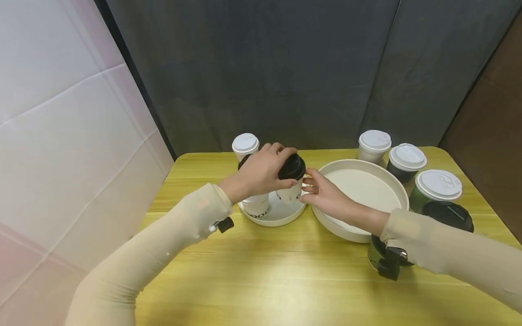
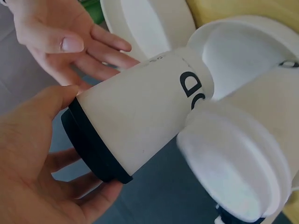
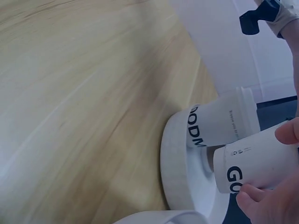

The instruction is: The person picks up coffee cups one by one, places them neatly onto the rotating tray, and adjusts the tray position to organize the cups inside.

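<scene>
My left hand (image 1: 261, 170) grips a white paper cup (image 1: 289, 194) by its black lid (image 1: 292, 167), thumb on the near side and fingers over the far side. The cup is tilted over the small round tray (image 1: 275, 222), its base low over the tray floor. My right hand (image 1: 328, 194) is beside the cup with loosely spread fingers, fingertips right at its lower side. Another white cup (image 3: 215, 122) with dark lettering stands in the small tray, close to the held one; my left hand partly hides it in the head view.
A larger round tray (image 1: 363, 181) lies under my right forearm. Right of it stand a white cup (image 1: 375, 141), a black cup (image 1: 401, 173), a green cup (image 1: 418, 199) and a black-lidded cup (image 1: 448, 215). Another green cup (image 1: 374, 253) sits below my right wrist. Behind my left hand is a white-lidded cup (image 1: 245, 143).
</scene>
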The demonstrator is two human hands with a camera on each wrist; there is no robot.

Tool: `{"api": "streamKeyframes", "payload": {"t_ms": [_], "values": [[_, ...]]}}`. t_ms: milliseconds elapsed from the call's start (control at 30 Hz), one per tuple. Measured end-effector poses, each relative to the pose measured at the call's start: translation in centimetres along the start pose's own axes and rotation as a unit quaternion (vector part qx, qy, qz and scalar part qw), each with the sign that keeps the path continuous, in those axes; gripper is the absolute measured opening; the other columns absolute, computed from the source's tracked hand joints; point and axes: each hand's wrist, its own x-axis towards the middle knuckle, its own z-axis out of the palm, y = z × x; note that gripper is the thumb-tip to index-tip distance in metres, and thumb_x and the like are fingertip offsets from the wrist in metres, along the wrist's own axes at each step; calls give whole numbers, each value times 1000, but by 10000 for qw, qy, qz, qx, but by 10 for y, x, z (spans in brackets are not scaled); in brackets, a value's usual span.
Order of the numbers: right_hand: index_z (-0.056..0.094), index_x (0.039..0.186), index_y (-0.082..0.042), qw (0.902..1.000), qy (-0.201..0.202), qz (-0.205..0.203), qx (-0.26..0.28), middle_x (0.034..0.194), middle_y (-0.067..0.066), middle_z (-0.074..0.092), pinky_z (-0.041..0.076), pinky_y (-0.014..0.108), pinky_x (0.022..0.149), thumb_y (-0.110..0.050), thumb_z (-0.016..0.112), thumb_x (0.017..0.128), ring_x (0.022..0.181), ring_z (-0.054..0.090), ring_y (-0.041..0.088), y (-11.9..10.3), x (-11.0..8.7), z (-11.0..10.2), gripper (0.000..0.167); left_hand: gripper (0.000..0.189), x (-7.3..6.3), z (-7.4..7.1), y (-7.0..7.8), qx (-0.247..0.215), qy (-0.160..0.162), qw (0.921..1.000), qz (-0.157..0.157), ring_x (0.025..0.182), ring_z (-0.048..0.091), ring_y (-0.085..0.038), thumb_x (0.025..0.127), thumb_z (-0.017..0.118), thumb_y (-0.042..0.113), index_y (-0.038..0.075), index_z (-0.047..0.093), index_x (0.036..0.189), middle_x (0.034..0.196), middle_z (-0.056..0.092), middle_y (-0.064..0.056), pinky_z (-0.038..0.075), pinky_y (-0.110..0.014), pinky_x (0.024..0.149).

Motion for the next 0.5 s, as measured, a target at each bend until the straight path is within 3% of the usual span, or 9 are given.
{"api": "streamKeyframes", "payload": {"t_ms": [233, 500], "values": [[14, 157, -4, 9997, -5, 234, 41, 158, 25, 31, 37, 53, 116, -14, 56, 95, 144, 37, 41, 9, -1, 4, 76, 76, -2, 17, 6, 145, -70, 9999, -57, 120, 55, -29, 87, 68, 54, 14, 44, 147, 135, 55, -13, 57, -43, 92], [15, 156, -4, 9992, -130, 374, -8, 157, 24, 32, 38, 52, 116, -15, 56, 93, 144, 39, 41, 15, 2, 8, 76, 76, -4, 30, 8, 13, -108, 9999, -47, 120, 54, -29, 86, 70, 52, 14, 44, 147, 133, 55, -12, 56, -42, 94]]}}
